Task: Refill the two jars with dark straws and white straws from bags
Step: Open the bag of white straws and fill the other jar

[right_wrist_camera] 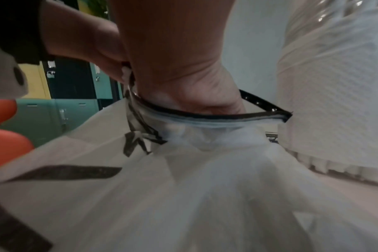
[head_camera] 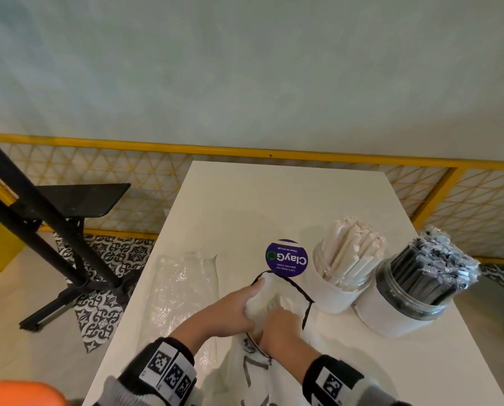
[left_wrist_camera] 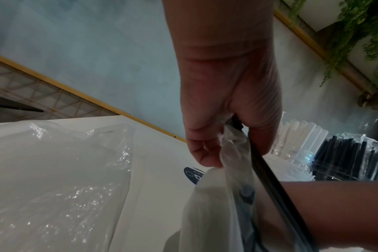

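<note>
A frosted white bag (head_camera: 292, 291) with a black zip rim lies on the white table (head_camera: 274, 200) in front of me. My left hand (head_camera: 253, 297) grips the left side of the rim and holds the mouth open; the left wrist view shows the left hand (left_wrist_camera: 222, 145) pinching the bag (left_wrist_camera: 211, 204). My right hand (head_camera: 274, 320) reaches into the mouth. In the right wrist view the right hand (right_wrist_camera: 194, 95) sinks past the rim, and the bag (right_wrist_camera: 205, 187) hides its fingers. To the right stand the white-straw jar (head_camera: 341, 268) and the dark-straw jar (head_camera: 415, 288), both packed.
A flat clear plastic bag (head_camera: 183, 285) lies on the table's left side. A round purple sticker (head_camera: 287, 258) sits behind the bag. A black stand (head_camera: 54, 230) is on the floor to the left, and a yellow rail (head_camera: 245, 150) runs behind the table.
</note>
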